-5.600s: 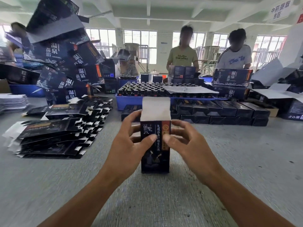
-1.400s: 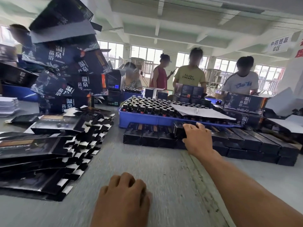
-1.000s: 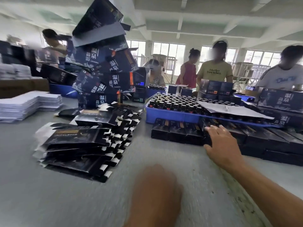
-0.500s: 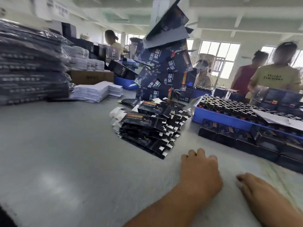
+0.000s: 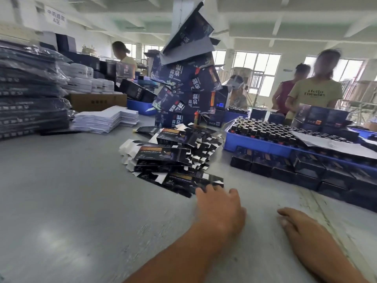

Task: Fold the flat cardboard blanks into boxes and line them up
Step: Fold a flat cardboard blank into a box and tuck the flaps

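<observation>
reaching with fingers spread, left hand [image 5: 219, 207] touches nearest flat blank [image 5: 183, 181]; right hand [image 5: 299, 223] rests flat.

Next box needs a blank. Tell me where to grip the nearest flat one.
Pinch the near right corner of the nearest flat blank, coming from the front. It juts out of the fanned pile toward the left hand, whose fingertips already touch it.

I see a blue crate [image 5: 255, 142] of dark bottles [image 5: 265, 129] on the grey counter [image 5: 71, 201] — a sheet of paper [image 5: 336, 145] lies across its right side. Far left, plastic-wrapped bundles [image 5: 30, 88] and a white paper stack [image 5: 106, 118]; people [image 5: 314, 94] stand behind.
</observation>
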`<state>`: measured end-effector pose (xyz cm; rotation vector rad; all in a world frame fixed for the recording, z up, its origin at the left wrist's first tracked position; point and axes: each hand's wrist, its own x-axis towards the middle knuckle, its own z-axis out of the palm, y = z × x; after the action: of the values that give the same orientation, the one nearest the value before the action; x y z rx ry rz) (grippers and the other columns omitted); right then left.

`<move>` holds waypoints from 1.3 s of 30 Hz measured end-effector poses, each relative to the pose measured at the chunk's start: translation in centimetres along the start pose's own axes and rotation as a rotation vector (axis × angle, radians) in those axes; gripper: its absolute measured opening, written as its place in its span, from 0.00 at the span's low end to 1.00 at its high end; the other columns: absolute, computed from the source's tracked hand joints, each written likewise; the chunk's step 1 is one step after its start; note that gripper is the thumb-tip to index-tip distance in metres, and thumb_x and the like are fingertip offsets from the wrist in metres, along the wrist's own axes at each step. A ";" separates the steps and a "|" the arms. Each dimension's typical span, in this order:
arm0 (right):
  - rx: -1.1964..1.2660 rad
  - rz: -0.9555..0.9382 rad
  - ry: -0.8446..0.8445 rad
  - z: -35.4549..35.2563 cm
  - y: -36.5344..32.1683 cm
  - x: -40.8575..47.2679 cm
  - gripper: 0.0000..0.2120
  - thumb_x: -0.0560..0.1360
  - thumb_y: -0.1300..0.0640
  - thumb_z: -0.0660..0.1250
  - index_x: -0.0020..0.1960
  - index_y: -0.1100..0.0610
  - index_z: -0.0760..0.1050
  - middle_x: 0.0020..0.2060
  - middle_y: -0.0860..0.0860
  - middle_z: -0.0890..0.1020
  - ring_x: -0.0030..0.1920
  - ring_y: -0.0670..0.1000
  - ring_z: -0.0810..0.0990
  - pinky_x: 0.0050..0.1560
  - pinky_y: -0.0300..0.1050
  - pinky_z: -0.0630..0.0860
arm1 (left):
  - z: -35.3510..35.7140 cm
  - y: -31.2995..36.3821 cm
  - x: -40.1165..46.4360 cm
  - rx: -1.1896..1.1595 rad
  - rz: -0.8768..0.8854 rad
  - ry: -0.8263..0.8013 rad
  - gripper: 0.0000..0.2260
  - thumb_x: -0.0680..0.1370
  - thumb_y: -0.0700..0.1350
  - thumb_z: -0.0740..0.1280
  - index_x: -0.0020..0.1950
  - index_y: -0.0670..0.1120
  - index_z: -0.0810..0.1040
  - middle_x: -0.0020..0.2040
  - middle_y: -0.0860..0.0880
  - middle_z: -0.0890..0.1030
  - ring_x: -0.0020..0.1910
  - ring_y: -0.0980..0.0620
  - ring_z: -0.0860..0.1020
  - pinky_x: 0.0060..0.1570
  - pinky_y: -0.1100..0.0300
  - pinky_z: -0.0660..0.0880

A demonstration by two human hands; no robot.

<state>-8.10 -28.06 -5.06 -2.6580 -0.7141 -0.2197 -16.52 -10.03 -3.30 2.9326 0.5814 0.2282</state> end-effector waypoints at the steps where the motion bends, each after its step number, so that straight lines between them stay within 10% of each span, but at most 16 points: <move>1: 0.037 0.013 0.016 -0.1 0.0 -0.1 0.14 0.83 0.56 0.61 0.67 0.50 0.76 0.65 0.49 0.79 0.64 0.52 0.76 0.66 0.46 0.70 | 0.2 1.1 -0.4 -0.028 0.098 -0.006 0.22 0.81 0.59 0.58 0.71 0.48 0.70 0.68 0.39 0.73 0.66 0.37 0.68 0.66 0.36 0.59; 7: 0.103 0.037 0.036 -0.4 0.0 -0.2 0.16 0.83 0.59 0.59 0.69 0.51 0.75 0.64 0.50 0.81 0.61 0.50 0.78 0.63 0.44 0.72 | 1.6 4.0 -1.0 -0.123 0.456 0.116 0.22 0.79 0.56 0.64 0.72 0.54 0.69 0.71 0.44 0.70 0.69 0.41 0.69 0.66 0.39 0.64; 14: 0.122 0.023 0.090 -0.1 0.3 -0.2 0.17 0.85 0.56 0.56 0.70 0.50 0.74 0.62 0.50 0.81 0.60 0.49 0.78 0.61 0.41 0.71 | 2.5 -1.0 2.6 -0.081 0.205 -0.048 0.44 0.70 0.77 0.58 0.79 0.61 0.46 0.82 0.44 0.46 0.81 0.43 0.42 0.76 0.42 0.40; 20: 0.266 0.045 0.068 -0.5 1.2 -0.2 0.16 0.84 0.56 0.57 0.70 0.49 0.74 0.61 0.46 0.81 0.55 0.42 0.74 0.49 0.26 0.64 | 2.3 -1.2 3.1 -0.045 0.193 -0.127 0.49 0.61 0.83 0.49 0.78 0.63 0.52 0.79 0.47 0.62 0.76 0.42 0.58 0.73 0.40 0.56; 23: 0.369 0.089 0.066 -1.2 1.6 -0.3 0.16 0.84 0.57 0.58 0.69 0.50 0.74 0.62 0.47 0.81 0.60 0.45 0.77 0.59 0.36 0.70 | 2.0 -1.1 2.8 -0.005 0.234 -0.089 0.49 0.59 0.84 0.46 0.76 0.63 0.60 0.71 0.53 0.72 0.70 0.46 0.64 0.66 0.44 0.61; 39: 0.844 0.288 -0.064 -4.0 3.4 -0.6 0.16 0.83 0.62 0.59 0.68 0.52 0.74 0.52 0.45 0.86 0.55 0.42 0.83 0.49 0.34 0.75 | 1.3 0.3 2.0 -0.107 0.275 -0.140 0.54 0.56 0.85 0.55 0.78 0.62 0.55 0.72 0.52 0.68 0.70 0.48 0.66 0.72 0.46 0.61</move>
<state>-7.05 -32.61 -2.64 -1.9165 -0.3182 0.2092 -14.35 -9.71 -4.32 2.8856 0.1403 0.0786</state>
